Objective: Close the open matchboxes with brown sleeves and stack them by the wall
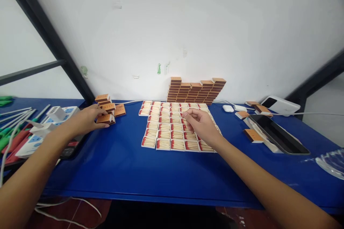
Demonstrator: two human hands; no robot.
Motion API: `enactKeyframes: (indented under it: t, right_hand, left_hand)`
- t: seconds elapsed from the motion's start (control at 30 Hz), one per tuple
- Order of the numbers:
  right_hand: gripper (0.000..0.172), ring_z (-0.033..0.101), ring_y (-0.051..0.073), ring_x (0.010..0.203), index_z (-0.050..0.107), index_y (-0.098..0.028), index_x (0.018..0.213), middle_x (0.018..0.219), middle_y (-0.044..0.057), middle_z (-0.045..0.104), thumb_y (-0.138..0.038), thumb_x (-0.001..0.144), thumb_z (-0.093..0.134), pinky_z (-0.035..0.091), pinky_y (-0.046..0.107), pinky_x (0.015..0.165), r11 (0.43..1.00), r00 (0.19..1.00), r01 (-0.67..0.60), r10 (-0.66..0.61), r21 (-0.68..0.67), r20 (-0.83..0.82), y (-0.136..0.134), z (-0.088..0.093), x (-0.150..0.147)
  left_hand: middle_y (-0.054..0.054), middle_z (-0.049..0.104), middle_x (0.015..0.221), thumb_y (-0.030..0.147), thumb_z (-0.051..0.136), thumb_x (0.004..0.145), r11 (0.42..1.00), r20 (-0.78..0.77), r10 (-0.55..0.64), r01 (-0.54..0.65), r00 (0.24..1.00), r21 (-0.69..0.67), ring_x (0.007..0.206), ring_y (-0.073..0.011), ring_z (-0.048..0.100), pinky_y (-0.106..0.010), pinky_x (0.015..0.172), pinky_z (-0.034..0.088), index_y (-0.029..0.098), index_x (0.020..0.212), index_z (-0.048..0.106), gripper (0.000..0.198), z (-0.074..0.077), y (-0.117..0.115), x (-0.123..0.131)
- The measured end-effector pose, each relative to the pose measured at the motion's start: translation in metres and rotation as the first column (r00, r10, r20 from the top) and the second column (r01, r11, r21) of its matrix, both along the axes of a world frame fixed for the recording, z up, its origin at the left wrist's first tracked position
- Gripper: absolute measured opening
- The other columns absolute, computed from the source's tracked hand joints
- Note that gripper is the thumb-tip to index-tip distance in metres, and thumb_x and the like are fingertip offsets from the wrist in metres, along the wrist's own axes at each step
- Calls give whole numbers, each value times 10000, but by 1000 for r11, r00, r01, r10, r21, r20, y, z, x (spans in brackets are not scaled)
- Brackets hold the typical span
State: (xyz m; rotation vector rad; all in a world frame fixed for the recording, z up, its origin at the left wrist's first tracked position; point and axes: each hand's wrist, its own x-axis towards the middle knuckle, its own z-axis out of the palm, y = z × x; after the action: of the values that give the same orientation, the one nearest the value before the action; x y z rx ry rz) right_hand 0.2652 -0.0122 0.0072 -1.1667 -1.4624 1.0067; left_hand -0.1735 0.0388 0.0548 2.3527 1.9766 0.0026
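Observation:
Several open matchbox trays full of red-tipped matches lie in a grid on the blue table. My right hand hovers over the grid's right side, fingers curled in a pinch; what they hold is too small to name. My left hand reaches to a small pile of brown matchbox sleeves at the left and grips the lowest sleeve at its front. A wall of stacked brown matchboxes stands behind the grid against the white wall.
Power strips, cables and green-handled tools crowd the left end. At the right lie a black phone, loose matchboxes, a white power bank, an earbud case and a clear plastic item.

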Motion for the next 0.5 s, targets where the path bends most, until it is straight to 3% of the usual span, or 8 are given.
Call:
enactKeyframes:
  t: [0.17, 0.5]
  right_hand:
    - [522, 507, 123, 489, 596, -222, 774, 578, -34, 550, -725, 854, 711, 413, 264, 461, 1000, 1000, -10, 10, 9, -2, 1, 0, 0]
    - [511, 501, 126, 486, 602, -226, 771, 568, -28, 559, -717, 853, 715, 413, 261, 454, 1000, 1000, -17, 17, 2, 0, 0, 0, -1]
  left_hand:
    - [-123, 714, 1210, 538, 726, 791, 999, -15, -28, 28, 999, 15, 1057, -304, 646, -301, 853, 437, 175, 1141, 704, 505, -1, -1, 6]
    - [-100, 778, 1136, 527, 729, 756, 993, 22, 11, -9, 1000, -116, 1002, -317, 696, -297, 788, 441, 206, 1141, 712, 501, 4, -9, 19]
